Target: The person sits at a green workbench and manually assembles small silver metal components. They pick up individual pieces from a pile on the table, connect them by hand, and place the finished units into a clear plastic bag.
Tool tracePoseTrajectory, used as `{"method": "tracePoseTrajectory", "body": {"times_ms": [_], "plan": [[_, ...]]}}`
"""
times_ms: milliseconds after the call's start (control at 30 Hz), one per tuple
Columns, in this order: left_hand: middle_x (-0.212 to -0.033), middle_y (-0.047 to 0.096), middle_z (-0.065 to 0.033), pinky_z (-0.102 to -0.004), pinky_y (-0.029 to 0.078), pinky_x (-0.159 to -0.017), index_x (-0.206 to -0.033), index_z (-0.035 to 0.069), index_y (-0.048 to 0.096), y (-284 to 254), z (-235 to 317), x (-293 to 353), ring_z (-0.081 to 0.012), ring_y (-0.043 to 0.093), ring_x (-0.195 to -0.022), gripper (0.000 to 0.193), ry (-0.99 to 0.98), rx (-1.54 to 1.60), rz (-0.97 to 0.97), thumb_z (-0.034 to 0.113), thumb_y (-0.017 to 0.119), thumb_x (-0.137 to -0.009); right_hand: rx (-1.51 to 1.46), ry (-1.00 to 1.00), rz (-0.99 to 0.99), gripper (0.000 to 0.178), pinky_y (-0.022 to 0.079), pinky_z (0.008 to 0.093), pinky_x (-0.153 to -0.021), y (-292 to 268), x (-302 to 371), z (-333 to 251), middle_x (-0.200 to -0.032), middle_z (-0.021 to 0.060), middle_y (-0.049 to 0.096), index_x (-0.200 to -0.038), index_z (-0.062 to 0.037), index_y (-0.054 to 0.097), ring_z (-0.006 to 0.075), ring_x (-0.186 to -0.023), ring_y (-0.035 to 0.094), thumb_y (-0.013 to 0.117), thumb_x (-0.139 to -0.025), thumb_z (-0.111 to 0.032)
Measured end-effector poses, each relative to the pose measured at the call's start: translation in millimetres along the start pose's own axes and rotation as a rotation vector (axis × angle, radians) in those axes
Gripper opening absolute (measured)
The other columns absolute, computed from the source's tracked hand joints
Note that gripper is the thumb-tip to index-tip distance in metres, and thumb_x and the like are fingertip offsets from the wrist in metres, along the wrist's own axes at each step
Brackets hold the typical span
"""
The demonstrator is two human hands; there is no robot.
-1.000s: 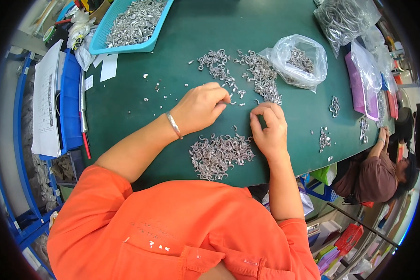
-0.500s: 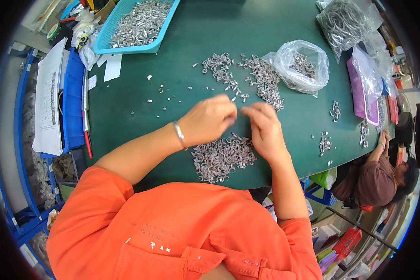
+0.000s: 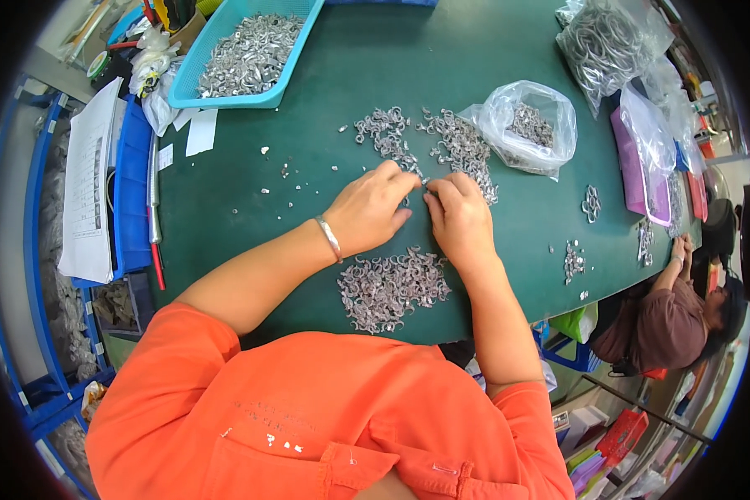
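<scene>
Small silver-grey curved metal pieces lie in heaps on the green table. My left hand (image 3: 373, 208) is at the near end of a thin far heap (image 3: 382, 129), its thumb apart from the fingers. Close beside it, my right hand (image 3: 461, 221) has thumb and fingertips pinched together; whatever is in them is too small to name. Beyond the right hand spreads a second heap (image 3: 462, 146), reaching toward an opened clear plastic bag (image 3: 563, 137) with more pieces inside. Between my forearms, close to my body, sits a third, wider heap (image 3: 392, 287).
A turquoise basket (image 3: 285, 82) of metal parts stands far left, near blue bins (image 3: 133, 187) with papers. Scattered bits (image 3: 265, 191) lie left. A stuffed clear bag (image 3: 604, 46), a purple basket (image 3: 630, 167) and small clusters (image 3: 574, 262) are right, where a person (image 3: 671, 321) sits.
The left hand's thumb has spread away from its fingers, and both hands have come down at the far heaps' near end. The whole view has shifted slightly.
</scene>
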State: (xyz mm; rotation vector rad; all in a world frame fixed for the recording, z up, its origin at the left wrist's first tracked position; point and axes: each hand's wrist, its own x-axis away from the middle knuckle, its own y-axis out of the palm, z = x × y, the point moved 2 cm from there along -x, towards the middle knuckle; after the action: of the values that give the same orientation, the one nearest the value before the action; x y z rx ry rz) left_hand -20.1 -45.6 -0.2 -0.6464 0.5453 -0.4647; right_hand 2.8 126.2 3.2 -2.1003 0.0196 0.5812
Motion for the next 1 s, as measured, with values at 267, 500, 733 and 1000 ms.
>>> {"method": "tracePoseTrajectory", "body": {"times_ms": [267,500,733,1000], "plan": [[-0.091,0.061,-0.0063,-0.0302,0.053,-0.063,-0.092,0.003,0.064,-11.1,19.9,2.2,-0.0175,0.064,-0.071,0.024,-0.081,0.299,-0.040,0.004,0.080,-0.074,-0.912,0.628,-0.241,0.009,0.052,0.0221,-0.067,-12.4,27.3,-1.9,-0.087,0.0034,0.069,-0.100,0.0015,0.068,0.0065,-0.078,0.064,0.065,-0.091,0.002],[-0.082,0.063,-0.0083,-0.0282,0.053,-0.062,-0.087,0.002,0.067,-7.5,1.4,10.9,-0.0191,0.064,-0.068,0.013,-0.054,0.238,0.086,-0.003,0.075,-0.078,-0.388,0.193,-0.002,0.025,0.054,0.0351,-0.079,-7.4,1.4,1.3,-0.105,0.0148,0.069,-0.108,0.0015,0.063,0.0258,-0.093,0.066,0.057,-0.085,0.009],[-0.082,0.064,-0.0096,-0.0321,0.051,-0.069,-0.084,0.003,0.064,-70.8,-11.4,1.8,-0.0241,0.063,-0.076,0.009,-0.021,-0.179,0.492,-0.001,0.071,-0.082,-0.188,0.046,0.021,0.034,0.050,0.0415,-0.087,-6.5,10.0,9.1,-0.103,0.0150,0.065,-0.098,-0.0005,0.068,0.0357,-0.097,0.061,0.054,-0.072,0.016],[-0.089,0.064,-0.0095,-0.0382,0.049,-0.082,-0.090,0.006,0.068,-144.3,-73.3,-8.7,-0.0295,0.062,-0.089,0.013,-0.075,-0.631,0.730,0.002,0.071,-0.077,-0.180,0.121,-0.039,0.014,0.051,0.0406,-0.078,-12.1,19.2,2.0,-0.091,0.0127,0.064,-0.094,-0.0021,0.068,0.0331,-0.087,0.062,0.068,-0.081,0.003]]}}
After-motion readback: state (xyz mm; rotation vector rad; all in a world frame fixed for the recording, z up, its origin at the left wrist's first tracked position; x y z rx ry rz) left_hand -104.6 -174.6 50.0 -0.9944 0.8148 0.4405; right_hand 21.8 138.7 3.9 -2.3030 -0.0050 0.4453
